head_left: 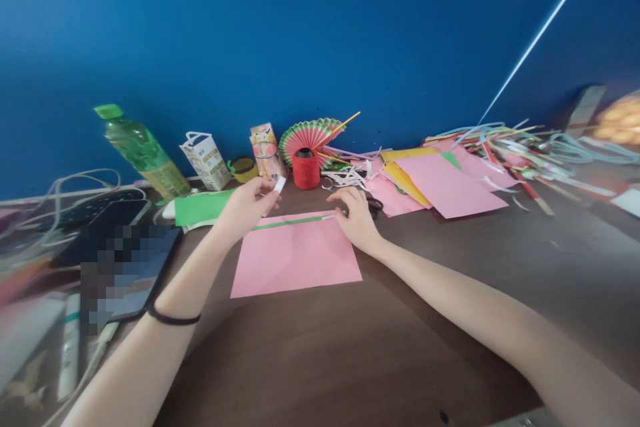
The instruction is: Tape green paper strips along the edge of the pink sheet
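A pink paper sheet lies flat on the brown table in front of me. A thin green paper strip runs along its far edge. My left hand is raised just above the sheet's far left corner, fingers pinched on a small white object. My right hand rests at the strip's right end, its fingers curled down on the strip. Black scissors lie just behind that hand.
Behind stand a green bottle, a small carton, a red thread spool and a folded paper fan. Pink and yellow sheets and paper strips cover the right. A tablet and cables lie left.
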Motion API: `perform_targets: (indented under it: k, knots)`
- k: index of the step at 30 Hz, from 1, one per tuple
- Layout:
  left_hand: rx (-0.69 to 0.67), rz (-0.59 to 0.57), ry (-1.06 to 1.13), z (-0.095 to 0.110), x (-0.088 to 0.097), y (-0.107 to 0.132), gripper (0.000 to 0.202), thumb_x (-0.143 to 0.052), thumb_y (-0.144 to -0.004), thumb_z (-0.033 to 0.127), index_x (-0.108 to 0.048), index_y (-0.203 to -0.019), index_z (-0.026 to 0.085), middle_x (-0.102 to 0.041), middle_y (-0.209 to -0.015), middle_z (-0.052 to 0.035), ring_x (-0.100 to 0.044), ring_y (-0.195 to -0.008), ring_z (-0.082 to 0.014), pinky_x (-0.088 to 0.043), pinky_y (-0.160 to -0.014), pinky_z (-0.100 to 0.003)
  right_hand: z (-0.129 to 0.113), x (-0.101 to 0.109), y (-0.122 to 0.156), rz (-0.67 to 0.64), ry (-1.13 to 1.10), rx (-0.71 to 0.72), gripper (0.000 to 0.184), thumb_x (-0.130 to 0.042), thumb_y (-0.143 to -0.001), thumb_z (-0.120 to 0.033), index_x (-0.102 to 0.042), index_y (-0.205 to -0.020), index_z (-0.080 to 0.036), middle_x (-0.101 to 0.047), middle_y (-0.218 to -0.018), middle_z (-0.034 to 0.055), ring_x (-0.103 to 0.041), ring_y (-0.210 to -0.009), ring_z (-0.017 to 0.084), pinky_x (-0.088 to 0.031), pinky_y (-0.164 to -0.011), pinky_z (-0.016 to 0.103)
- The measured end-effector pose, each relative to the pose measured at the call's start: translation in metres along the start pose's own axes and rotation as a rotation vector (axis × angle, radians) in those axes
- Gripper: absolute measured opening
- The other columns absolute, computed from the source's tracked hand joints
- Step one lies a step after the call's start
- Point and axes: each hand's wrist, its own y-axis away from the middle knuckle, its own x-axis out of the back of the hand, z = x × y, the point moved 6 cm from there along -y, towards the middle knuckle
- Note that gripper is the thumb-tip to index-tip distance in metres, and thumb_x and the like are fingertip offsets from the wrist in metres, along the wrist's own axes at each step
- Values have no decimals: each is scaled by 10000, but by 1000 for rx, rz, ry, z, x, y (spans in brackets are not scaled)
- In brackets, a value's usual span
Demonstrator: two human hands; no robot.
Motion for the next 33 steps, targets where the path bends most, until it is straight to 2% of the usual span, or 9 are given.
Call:
perform_targets:
  k: [3,6,8,12,17,24,33]
  knots:
    - [-35,-162,209,7,-20,5,229,-492,-766,378,-502,-835,160,-676,-736,-58,-574,-603,-149,-421,-593,-272,-20,4,6,17,-1,173,366,-418,-709,-52,-516,-1035,-188,-508,-1056,100,-450,-1040,250,-372,-902,435]
    - [-108,-222,224,18,-32,10,202,-496,-786,351,-514,-819,153,-673,-701,-52,-562,-612,-135,-407,-608,-266,-38,3,14,-35,-7,374,472,-418,-737,-72,-411,-1194,-187,-462,-1183,112,-413,-1142,240,-348,-963,431]
    - [-121,-258,259,23,-38,14,194,-482,-802,335,-522,-835,148,-661,-679,-45,-571,-627,-137,-412,-622,-271,-41,1,16,-79,-36,425,535,-406,-742,-69,-345,-1258,-197,-439,-1232,113,-389,-1187,231,-338,-992,429]
    - [-92,-365,414,28,-48,19,231,-521,-782,302,-514,-946,140,-651,-725,-44,-599,-681,-146,-438,-667,-287,-38,-3,14,-128,-90,408,582,-387,-742,-62,-298,-1297,-211,-413,-1273,120,-371,-1219,233,-337,-1010,447]
    - [-51,-502,561,28,-56,23,468,-626,-691,214,-448,-1120,155,-656,-930,-77,-621,-809,-156,-448,-797,-325,-38,-2,12,-120,-124,400,608,-397,-727,-53,-294,-1307,-203,-395,-1288,130,-361,-1231,233,-332,-1022,441]
    - [-77,-415,499,18,-60,19,541,-593,-704,179,-426,-1218,151,-647,-926,-75,-623,-812,-164,-460,-804,-342,-36,-4,14,-126,-33,396,627,-406,-742,-96,-271,-1340,-228,-400,-1289,112,-357,-1225,254,-312,-1013,469]
    - [-10,-478,611,23,-63,23,592,-598,-682,150,-426,-1249,149,-642,-1042,-115,-642,-874,-200,-449,-855,-375,-36,-4,13,-153,-115,394,591,-392,-750,-83,-306,-1320,-213,-407,-1310,118,-360,-1238,234,-326,-1018,454]
